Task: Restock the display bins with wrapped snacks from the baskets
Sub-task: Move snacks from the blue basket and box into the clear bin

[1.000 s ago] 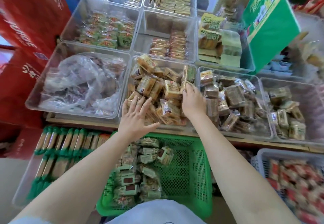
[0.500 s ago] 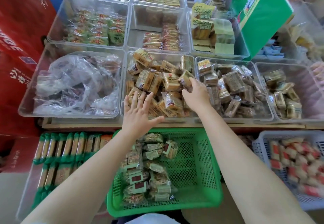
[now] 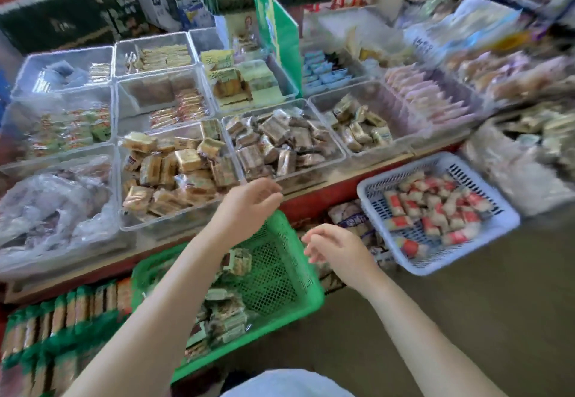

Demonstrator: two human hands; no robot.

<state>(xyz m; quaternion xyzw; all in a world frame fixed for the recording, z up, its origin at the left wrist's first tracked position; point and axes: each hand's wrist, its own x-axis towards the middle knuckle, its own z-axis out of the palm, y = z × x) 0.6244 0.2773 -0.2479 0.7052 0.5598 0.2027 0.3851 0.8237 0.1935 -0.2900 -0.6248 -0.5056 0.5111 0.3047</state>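
A green mesh basket [image 3: 286,284] with green-and-brown wrapped snacks [image 3: 227,315] stands below the shelf. My left hand [image 3: 249,207] hovers over its far rim, fingers relaxed and holding nothing. My right hand [image 3: 336,250] hangs just right of the basket, fingers loosely curled and empty. Ahead lies a clear bin [image 3: 124,210] piled with golden wrapped snacks [image 3: 174,172]. To its right, a second clear bin [image 3: 339,151] holds brown wrapped snacks [image 3: 280,144]. At the right sits a white basket [image 3: 497,225] of red-and-white wrapped snacks [image 3: 435,213].
More clear bins fill the shelf behind, one [image 3: 314,107] with tan wrapped pieces [image 3: 361,129]. A crumpled plastic bag [image 3: 53,207] fills the left bin. A green carton [image 3: 277,35] stands upright at the back. Green-ended packs [image 3: 62,312] lie at lower left. Bare floor [image 3: 466,303] shows at lower right.
Both hands have left the golden-snack bin and drawn back toward me. The view has swung right, so the white basket now shows fully.
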